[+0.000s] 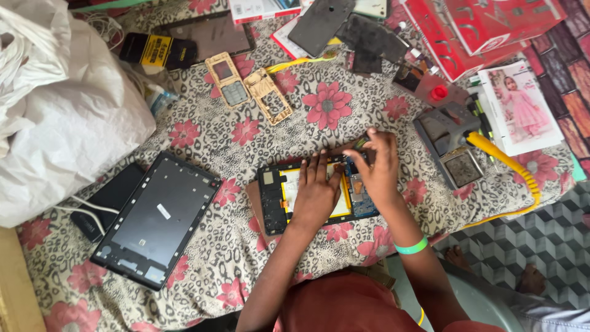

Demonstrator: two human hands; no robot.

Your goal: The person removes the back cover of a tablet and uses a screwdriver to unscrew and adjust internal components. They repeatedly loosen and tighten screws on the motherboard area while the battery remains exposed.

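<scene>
An opened tablet (273, 197) lies on the flower-patterned cloth (233, 132), its yellow-edged battery and blue circuit board exposed. My left hand (314, 197) rests flat on the battery with fingers spread. At the tablet's top right corner, over the circuit board, my right hand (376, 166) pinches a small dark tool; what sort of tool is too small to tell. A green band circles my right wrist (410, 247).
A black tablet back cover (153, 221) lies at left beside a dark phone (110, 198) and a white plastic bag (61, 110). Two tan phone frames (249, 89) sit behind. A grey device with a yellow cable (458, 138), red boxes (485, 27) and a photo print (519, 104) crowd the right.
</scene>
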